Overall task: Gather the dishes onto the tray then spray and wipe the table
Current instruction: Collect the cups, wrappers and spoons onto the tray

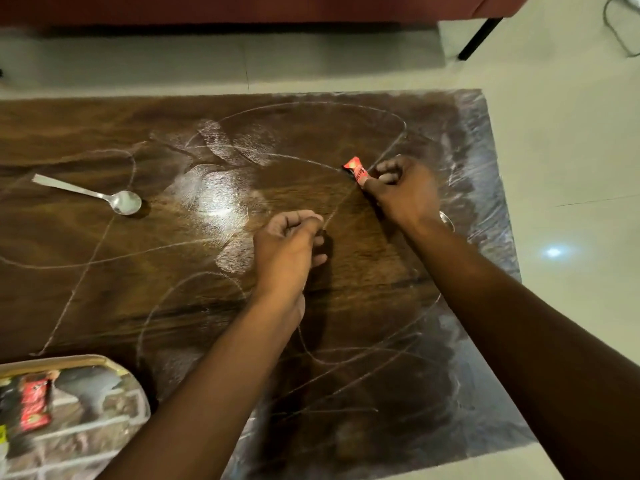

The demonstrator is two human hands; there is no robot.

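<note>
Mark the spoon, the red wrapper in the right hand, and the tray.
spoon (125,201), head view, its bowl.
red wrapper (355,169), head view, its free end.
tray (69,360), head view, its far rim.

Your worktop (104,306): dark wood grain, glossy, with a bright lamp glare near its middle. Pale chalky smears and thin curved streaks dull the sheen. Along its right edge you have a crinkled clear film (485,188), shiny. Spoon (117,200) toward the left edge: polished metal, smooth. Small wrapper (356,170): red, glossy, foil or plastic, can't tell which. Tray (62,361) at the near left corner: slick printed face, cream rim. Floor (571,133): pale tile, smooth, faintly reflective.
</note>
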